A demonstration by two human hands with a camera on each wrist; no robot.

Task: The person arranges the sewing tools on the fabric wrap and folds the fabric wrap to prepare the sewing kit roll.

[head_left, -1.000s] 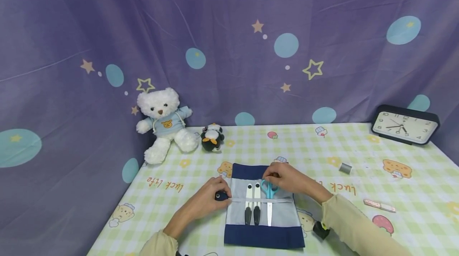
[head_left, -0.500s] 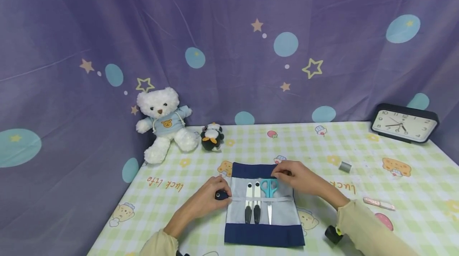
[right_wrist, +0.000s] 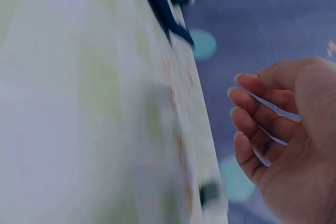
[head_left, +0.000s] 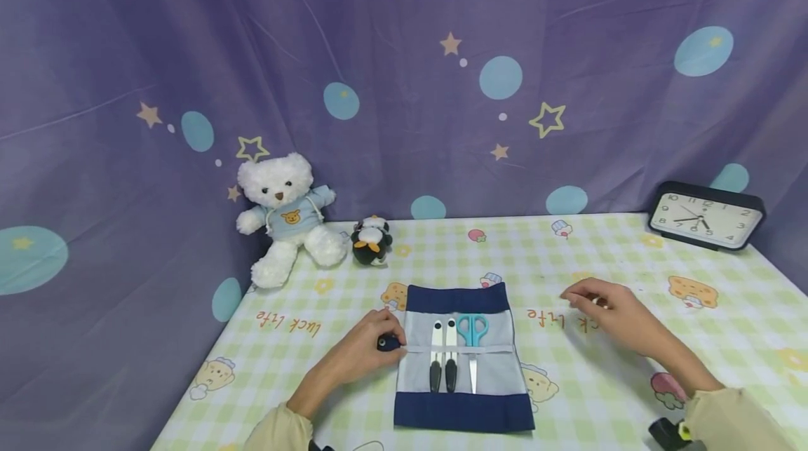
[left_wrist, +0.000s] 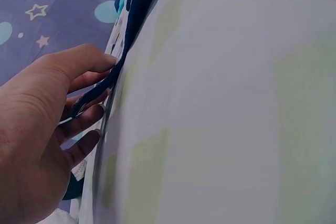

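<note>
A navy and grey cloth tool roll (head_left: 463,405) lies open on the checked tablecloth. Under its band sit two black-handled thread snips (head_left: 443,356) and blue-handled scissors (head_left: 473,339). My left hand (head_left: 372,349) pinches the roll's left edge beside a dark button (head_left: 386,344). The left wrist view shows the navy cloth edge (left_wrist: 102,87) between the fingers of my left hand (left_wrist: 58,124). My right hand (head_left: 602,304) is low over the table, well to the right of the roll. In the right wrist view its fingers (right_wrist: 262,124) are loosely curled and hold nothing. What lies under it is hidden.
A white teddy bear (head_left: 284,216) and a small penguin toy (head_left: 371,240) stand at the table's back left. A black clock (head_left: 705,216) leans at the back right. A purple star-print curtain (head_left: 404,72) closes in the back and left side.
My right hand has left the scissors' handles and the roll's top edge and moved right, over where a small grey spool lay. The left hand has kept its hold.
</note>
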